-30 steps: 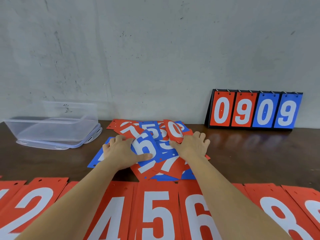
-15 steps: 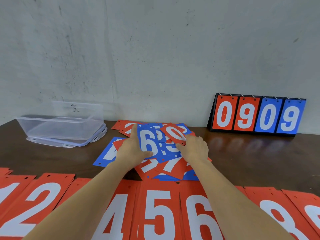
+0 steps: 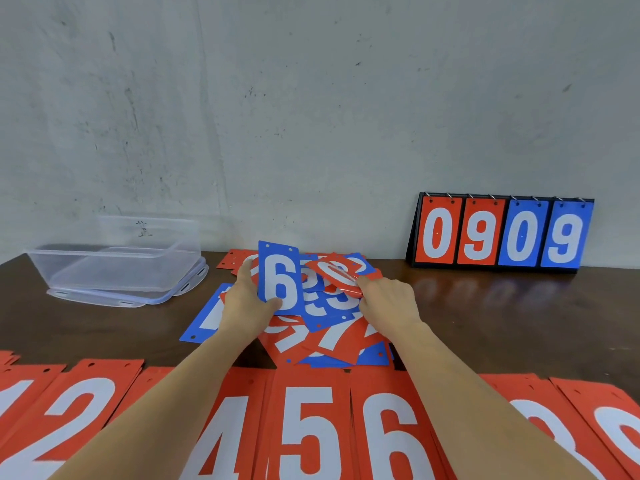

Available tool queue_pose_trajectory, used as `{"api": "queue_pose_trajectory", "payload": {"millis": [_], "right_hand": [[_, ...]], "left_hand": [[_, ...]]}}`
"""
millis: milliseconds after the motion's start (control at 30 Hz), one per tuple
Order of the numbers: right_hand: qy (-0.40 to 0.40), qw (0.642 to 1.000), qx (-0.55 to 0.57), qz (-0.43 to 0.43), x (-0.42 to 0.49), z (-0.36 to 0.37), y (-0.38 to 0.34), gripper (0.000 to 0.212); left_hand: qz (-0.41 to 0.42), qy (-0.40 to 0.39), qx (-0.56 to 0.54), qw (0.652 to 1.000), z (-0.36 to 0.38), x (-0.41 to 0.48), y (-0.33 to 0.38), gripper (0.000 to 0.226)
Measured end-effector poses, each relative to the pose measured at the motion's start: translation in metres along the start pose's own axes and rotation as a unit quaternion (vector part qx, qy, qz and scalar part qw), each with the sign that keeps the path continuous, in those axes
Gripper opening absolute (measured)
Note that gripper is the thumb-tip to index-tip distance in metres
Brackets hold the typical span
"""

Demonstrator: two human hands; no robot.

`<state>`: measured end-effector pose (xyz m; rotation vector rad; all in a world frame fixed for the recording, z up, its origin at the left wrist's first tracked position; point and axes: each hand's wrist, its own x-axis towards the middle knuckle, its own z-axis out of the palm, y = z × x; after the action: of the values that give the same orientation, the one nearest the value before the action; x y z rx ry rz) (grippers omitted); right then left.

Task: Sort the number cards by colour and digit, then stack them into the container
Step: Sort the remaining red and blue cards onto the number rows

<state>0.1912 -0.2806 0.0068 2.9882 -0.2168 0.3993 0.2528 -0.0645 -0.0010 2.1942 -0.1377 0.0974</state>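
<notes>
While the blue 6 [image 3: 280, 278] is pinched upright by the left hand [image 3: 247, 306], thumb on its face, the red 0 [image 3: 337, 273] is gripped at its edge by the right hand [image 3: 388, 303]. Both cards are held just over the mixed pile [image 3: 332, 337]; the container [image 3: 114, 265] is seen empty, well apart at left. Risk: overlapping cards could be dragged along or scattered if two are pulled at once from a loose pile.

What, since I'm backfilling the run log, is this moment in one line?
left hand: holds blue 6 card | right hand: pinches red 0 card | pile: mixed, unsorted | container: empty
</notes>
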Motion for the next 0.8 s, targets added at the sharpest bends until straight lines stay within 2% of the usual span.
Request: {"api": "queue_pose_trajectory", "payload": {"millis": [267, 400, 500, 600, 700, 800], "right_hand": [[0.019, 0.999, -0.028, -0.043, -0.006, 0.004, 0.001, 0.034], [0.017, 0.999, -0.005, -0.051, -0.013, -0.001, 0.002, 0.031], [0.031, 0.997, 0.071, 0.008, -0.015, -0.003, 0.003, 0.031], [0.043, 0.982, 0.152, 0.106, -0.004, -0.002, -0.004, 0.044], [-0.041, 0.973, 0.138, 0.181, 0.012, 0.007, -0.013, 0.073], [-0.097, 0.969, 0.095, 0.206, 0.02, 0.017, -0.017, 0.078]], "left_hand": [[0.014, 0.001, 0.001, 1.0, -0.007, -0.004, -0.005, 0.078], [0.011, 0.005, 0.007, 1.0, -0.011, -0.007, -0.002, 0.076], [0.007, 0.014, 0.004, 1.0, -0.016, -0.008, 0.0, 0.072], [0.008, 0.018, 0.003, 1.0, -0.019, -0.01, -0.001, 0.062], [0.008, 0.012, 0.009, 1.0, -0.021, -0.01, -0.003, 0.049], [0.003, 0.01, 0.01, 1.0, -0.022, -0.008, -0.007, 0.045]]}}
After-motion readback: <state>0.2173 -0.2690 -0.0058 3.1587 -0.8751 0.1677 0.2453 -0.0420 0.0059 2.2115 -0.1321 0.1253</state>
